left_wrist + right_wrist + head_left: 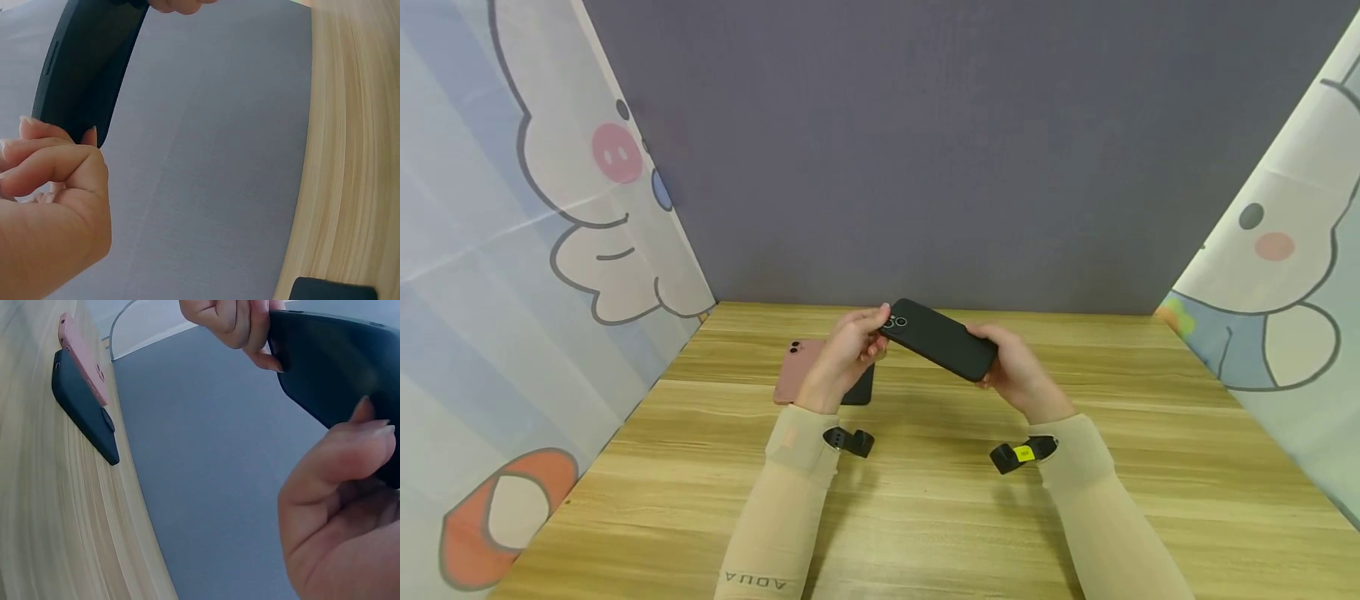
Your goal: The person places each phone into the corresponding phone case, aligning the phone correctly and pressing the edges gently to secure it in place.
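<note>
Above the table, both hands hold a black smartphone (943, 339), tilted, its back with round camera lenses facing the head view. My left hand (848, 354) pinches the lens end between thumb and fingers. At the opposite end, my right hand (1018, 371) grips a corner, thumb on one face and fingers on the other. The phone's other face looks dark in the left wrist view (94, 69) and right wrist view. Behind the left wrist, a pink phone (797, 371) and another black phone (859, 387) lie on the table, the latter partly hidden by the hand.
The wood-grain table (925, 517) ends at an upright grey panel (925, 150). Cartoon-printed curtains (467, 275) hang on both sides. In the right wrist view, the pink phone (81, 356) lies against or over the edge of the black one (81, 406).
</note>
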`<state>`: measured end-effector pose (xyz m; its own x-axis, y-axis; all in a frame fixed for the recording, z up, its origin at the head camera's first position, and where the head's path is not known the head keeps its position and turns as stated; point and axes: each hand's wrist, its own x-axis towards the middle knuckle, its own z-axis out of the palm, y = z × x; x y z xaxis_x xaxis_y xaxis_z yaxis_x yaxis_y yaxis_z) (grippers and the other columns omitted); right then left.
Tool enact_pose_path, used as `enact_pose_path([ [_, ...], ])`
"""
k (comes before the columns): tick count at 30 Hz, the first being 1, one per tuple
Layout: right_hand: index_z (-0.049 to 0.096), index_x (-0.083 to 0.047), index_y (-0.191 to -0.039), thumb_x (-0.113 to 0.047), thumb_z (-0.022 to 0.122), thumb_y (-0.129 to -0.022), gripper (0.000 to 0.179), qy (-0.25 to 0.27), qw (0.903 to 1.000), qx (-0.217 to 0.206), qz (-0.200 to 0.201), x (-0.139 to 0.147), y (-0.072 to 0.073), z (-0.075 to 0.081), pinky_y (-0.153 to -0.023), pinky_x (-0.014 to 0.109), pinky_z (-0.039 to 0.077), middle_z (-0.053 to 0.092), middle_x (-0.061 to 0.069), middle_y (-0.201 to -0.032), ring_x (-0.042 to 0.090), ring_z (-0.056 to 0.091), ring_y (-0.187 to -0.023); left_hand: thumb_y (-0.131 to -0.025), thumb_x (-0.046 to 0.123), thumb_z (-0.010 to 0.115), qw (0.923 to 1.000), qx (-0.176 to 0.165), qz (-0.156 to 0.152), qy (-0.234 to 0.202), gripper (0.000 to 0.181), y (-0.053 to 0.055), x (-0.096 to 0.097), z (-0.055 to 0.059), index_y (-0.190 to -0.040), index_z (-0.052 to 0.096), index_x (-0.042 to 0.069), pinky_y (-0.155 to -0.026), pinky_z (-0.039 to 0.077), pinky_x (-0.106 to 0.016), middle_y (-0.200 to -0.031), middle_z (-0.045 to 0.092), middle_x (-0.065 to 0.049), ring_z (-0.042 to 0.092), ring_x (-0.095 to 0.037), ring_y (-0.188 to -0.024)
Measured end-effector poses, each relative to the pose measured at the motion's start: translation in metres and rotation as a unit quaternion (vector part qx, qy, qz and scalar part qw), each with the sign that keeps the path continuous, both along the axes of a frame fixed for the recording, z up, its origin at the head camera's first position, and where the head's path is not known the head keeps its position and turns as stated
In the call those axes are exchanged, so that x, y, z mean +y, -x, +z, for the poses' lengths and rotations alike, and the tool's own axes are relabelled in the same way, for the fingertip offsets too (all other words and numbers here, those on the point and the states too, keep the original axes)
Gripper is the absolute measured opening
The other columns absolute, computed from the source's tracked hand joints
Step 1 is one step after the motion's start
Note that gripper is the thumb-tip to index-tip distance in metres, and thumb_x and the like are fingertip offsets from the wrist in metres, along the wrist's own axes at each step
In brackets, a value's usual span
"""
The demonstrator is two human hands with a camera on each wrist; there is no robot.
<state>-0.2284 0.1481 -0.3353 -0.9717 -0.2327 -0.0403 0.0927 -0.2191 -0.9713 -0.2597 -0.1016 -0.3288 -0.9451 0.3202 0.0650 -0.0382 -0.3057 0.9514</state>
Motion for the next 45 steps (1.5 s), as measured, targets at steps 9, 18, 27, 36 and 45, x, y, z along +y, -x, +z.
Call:
enact_pose_path([
  [9, 0.067, -0.014, -0.092, -0.028, 0.051, -0.108, 0.026, 0.048, 0.9984, -0.027, -0.013, -0.002, 0.002, -0.002, -0.051, 0.024, 0.038, 0.065, 0.0, -0.07, 0.01, 0.043, -0.046, -0.104, 0.024, 0.062, 0.9999, -0.002, -0.01, 0.014, 0.018, -0.002, 0.011, 0.0, -0.099, 0.062, 0.007, -0.058, 0.041, -0.023, -0.076, 0.059, -0.004, 0.049, -0.012, -0.062],
  [18, 0.072, -0.015, -0.092, -0.025, 0.048, -0.109, 0.031, 0.075, 0.9971, -0.013, -0.001, -0.008, -0.001, -0.001, -0.053, 0.026, 0.04, 0.064, 0.001, -0.071, 0.013, 0.045, -0.05, -0.102, 0.012, 0.064, 0.9981, 0.026, -0.055, 0.013, 0.021, -0.008, 0.02, -0.002, -0.117, 0.065, -0.001, -0.079, 0.058, -0.03, -0.092, 0.067, -0.007, 0.066, -0.016, -0.077],
  [27, 0.069, -0.015, -0.089, -0.027, 0.046, -0.107, 0.032, 0.001, 0.999, 0.01, 0.043, -0.008, -0.001, -0.002, -0.053, 0.028, 0.041, 0.063, 0.0, -0.069, 0.014, 0.047, -0.049, -0.102, 0.011, 0.063, 0.9993, 0.009, -0.034, 0.008, 0.009, -0.007, 0.018, -0.001, -0.098, 0.064, 0.003, -0.067, 0.056, -0.027, -0.08, 0.064, -0.007, 0.062, -0.016, -0.066],
  [36, 0.072, -0.017, -0.09, -0.026, 0.05, -0.107, 0.029, -0.02, 0.9987, 0.012, 0.046, -0.007, 0.001, 0.0, -0.058, 0.028, 0.046, 0.063, -0.001, -0.076, 0.013, 0.057, -0.062, -0.103, 0.012, 0.06, 0.999, 0.002, -0.038, 0.026, 0.015, -0.004, 0.018, -0.004, -0.106, 0.069, 0.0, -0.061, 0.051, -0.024, -0.075, 0.066, -0.004, 0.059, -0.013, -0.06],
  [45, 0.067, -0.007, -0.09, -0.026, 0.052, -0.106, 0.028, -0.142, 0.9894, 0.026, 0.02, -0.008, 0.0, 0.001, -0.059, 0.029, 0.049, 0.057, 0.002, -0.073, 0.014, 0.052, -0.061, -0.102, 0.02, 0.066, 0.9954, 0.006, 0.028, 0.091, 0.023, -0.004, 0.023, -0.008, -0.106, 0.072, -0.002, -0.063, 0.05, -0.025, -0.078, 0.063, -0.003, 0.057, -0.014, -0.065],
])
